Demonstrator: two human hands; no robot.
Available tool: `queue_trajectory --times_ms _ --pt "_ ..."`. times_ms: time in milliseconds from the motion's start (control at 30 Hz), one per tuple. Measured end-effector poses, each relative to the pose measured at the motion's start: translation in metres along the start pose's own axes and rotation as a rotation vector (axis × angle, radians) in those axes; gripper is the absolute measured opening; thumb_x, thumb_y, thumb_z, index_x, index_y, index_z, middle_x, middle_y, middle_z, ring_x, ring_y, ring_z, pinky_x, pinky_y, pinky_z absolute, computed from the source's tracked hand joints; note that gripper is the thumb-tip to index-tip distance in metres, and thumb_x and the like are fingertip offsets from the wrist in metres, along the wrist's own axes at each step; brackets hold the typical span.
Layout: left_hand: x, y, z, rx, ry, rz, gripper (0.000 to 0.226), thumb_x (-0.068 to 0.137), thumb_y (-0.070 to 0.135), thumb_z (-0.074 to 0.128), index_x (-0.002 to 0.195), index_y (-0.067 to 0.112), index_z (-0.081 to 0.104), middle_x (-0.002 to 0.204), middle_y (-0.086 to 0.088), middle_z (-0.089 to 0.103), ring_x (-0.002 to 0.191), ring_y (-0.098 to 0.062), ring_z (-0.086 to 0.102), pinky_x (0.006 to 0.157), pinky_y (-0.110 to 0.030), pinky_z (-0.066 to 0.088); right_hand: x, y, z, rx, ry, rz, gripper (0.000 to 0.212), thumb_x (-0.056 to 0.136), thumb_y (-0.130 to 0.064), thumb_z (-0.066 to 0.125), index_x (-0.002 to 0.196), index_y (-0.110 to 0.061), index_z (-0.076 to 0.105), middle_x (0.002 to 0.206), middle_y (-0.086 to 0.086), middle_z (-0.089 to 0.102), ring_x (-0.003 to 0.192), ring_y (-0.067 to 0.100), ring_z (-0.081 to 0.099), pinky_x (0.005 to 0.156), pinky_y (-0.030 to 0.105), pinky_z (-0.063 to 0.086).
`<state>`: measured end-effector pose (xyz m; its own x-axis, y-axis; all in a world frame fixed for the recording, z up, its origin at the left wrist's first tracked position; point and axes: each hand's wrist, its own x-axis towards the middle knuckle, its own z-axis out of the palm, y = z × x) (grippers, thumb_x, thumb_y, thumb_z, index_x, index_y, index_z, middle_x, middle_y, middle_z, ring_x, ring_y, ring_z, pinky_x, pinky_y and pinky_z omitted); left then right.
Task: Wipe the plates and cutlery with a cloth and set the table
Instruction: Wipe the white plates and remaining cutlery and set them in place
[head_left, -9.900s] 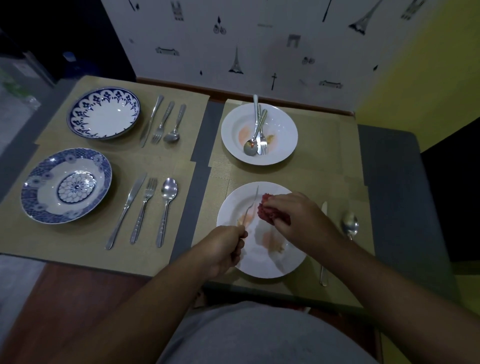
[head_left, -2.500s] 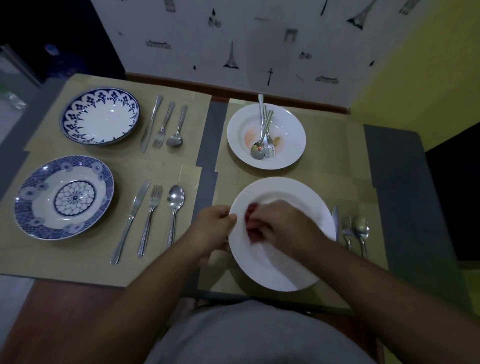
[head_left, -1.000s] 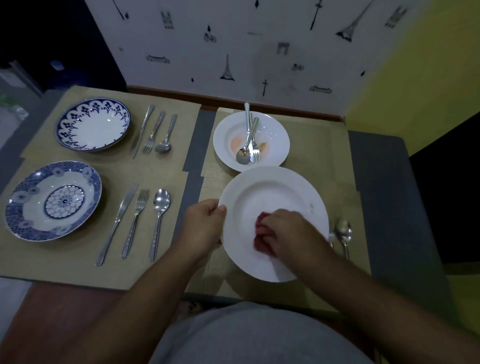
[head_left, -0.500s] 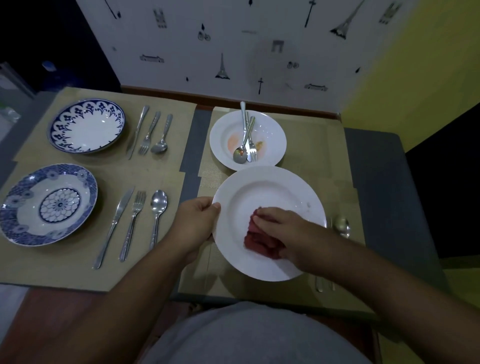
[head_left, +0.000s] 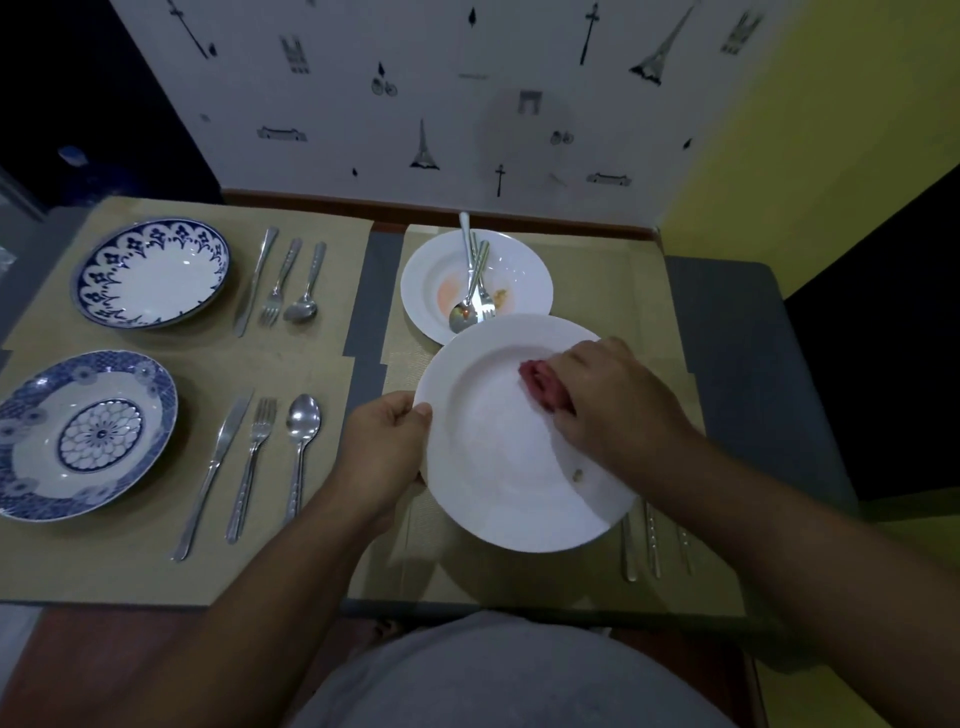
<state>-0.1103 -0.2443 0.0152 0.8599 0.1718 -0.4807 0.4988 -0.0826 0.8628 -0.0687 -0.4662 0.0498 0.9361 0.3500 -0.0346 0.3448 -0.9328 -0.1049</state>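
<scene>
My left hand (head_left: 387, 441) grips the left rim of a large white plate (head_left: 493, 457), which is lifted and tilted above the near right placemat. My right hand (head_left: 613, 400) presses a bunched red cloth (head_left: 540, 384) against the plate's upper right part. A small crumb (head_left: 576, 474) clings near the plate's lower right rim. Behind it a white bowl plate (head_left: 519, 265) with orange smears holds a spoon, fork and knife (head_left: 472, 283). Three cutlery handles (head_left: 652, 540) stick out below the held plate on the right.
On the left placemats lie two blue patterned plates (head_left: 153, 273) (head_left: 83, 431), each with a knife, fork and spoon set (head_left: 283, 283) (head_left: 254, 462) to its right. A wall (head_left: 441, 104) with small drawings closes the table's far edge. Grey table surface (head_left: 737, 353) shows on the right.
My right hand has slid the red cloth from the plate's lower middle up to its upper right. The plate stays held at its left rim.
</scene>
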Motion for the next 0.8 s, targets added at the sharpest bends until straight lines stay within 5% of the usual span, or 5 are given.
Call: queue_trajectory --times_ms 267,367,500,633,800 --pt "-0.001 -0.005 0.008 0.067 0.038 0.067 0.025 0.103 0.018 0.051 0.099 0.022 0.076 0.082 0.001 0.077 0.075 -0.019 0.073 0.057 -0.033 0.055 -0.053 -0.016 0.025 0.106 -0.267 0.117 0.024 0.088 -0.023 0.06 0.111 -0.021 0.052 0.104 0.0 0.057 0.099 0.018 0.048 0.075 0.03 0.044" --pt "-0.002 -0.006 0.009 0.045 0.033 0.03 0.025 0.104 0.017 0.051 0.102 0.019 0.076 0.084 -0.001 0.077 0.077 -0.021 0.074 0.061 -0.037 0.06 -0.051 -0.013 0.028 0.198 -0.222 0.074 0.029 0.087 -0.028 0.062 0.112 -0.023 0.05 0.099 0.001 0.06 0.096 0.021 0.052 0.07 0.033 0.044" --pt "-0.003 -0.003 0.013 0.078 0.015 0.062 0.026 0.104 0.016 0.05 0.096 0.019 0.075 0.088 -0.007 0.076 0.079 -0.024 0.073 0.058 -0.035 0.057 -0.05 -0.029 0.038 0.285 -0.266 -0.15 0.034 0.084 -0.026 0.068 0.117 -0.031 0.06 0.106 -0.004 0.063 0.096 0.017 0.053 0.085 0.036 0.05" --pt "0.001 -0.002 0.009 0.052 0.045 0.065 0.027 0.103 0.016 0.051 0.09 0.025 0.073 0.09 -0.008 0.076 0.082 -0.027 0.074 0.066 -0.042 0.062 -0.035 0.006 0.029 0.222 -0.3 -0.102 0.035 0.083 -0.044 0.049 0.102 -0.025 0.072 0.096 -0.001 0.068 0.091 0.021 0.06 0.083 0.036 0.048" --pt "0.002 -0.001 0.014 0.148 0.028 0.121 0.028 0.102 0.016 0.053 0.087 0.022 0.074 0.085 -0.007 0.075 0.078 -0.023 0.072 0.064 -0.036 0.058 -0.041 -0.011 0.044 0.146 -0.523 -0.288 0.057 0.074 -0.014 0.076 0.125 -0.036 0.062 0.119 -0.006 0.062 0.106 0.019 0.055 0.092 0.038 0.048"
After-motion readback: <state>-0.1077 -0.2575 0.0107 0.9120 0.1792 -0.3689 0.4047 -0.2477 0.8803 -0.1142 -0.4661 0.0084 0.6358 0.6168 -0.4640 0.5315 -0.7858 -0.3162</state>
